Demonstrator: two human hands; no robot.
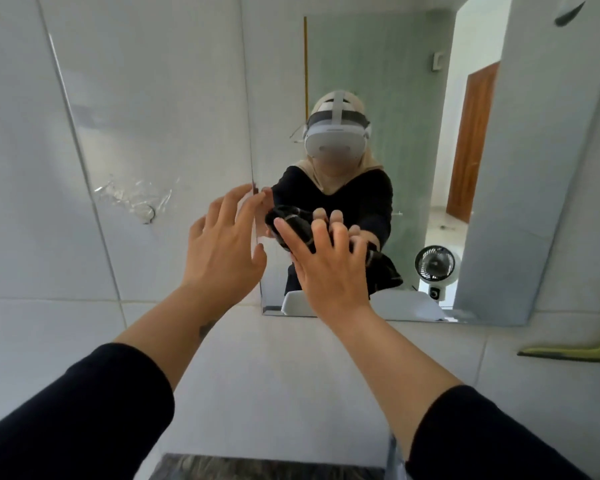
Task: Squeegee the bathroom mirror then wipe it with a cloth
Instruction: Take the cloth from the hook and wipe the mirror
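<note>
The bathroom mirror (413, 81) hangs on the white tiled wall, filling the upper right. A dark cloth (293, 221) lies bunched against the glass near the mirror's left edge. My right hand (329, 268) presses flat on the cloth, fingers spread over it. My left hand (226, 244) is raised beside the mirror's left edge, fingers apart, holding nothing, fingertips at the edge. A green squeegee (572, 353) with a black blade rests at the far right, below the mirror, away from both hands.
Peeled clear tape and a small hook (142, 206) cling to the tiles left of the mirror. A dark patterned surface (264, 467) shows at the bottom edge. The mirror reflects a person in a headset, a small fan and a wooden door.
</note>
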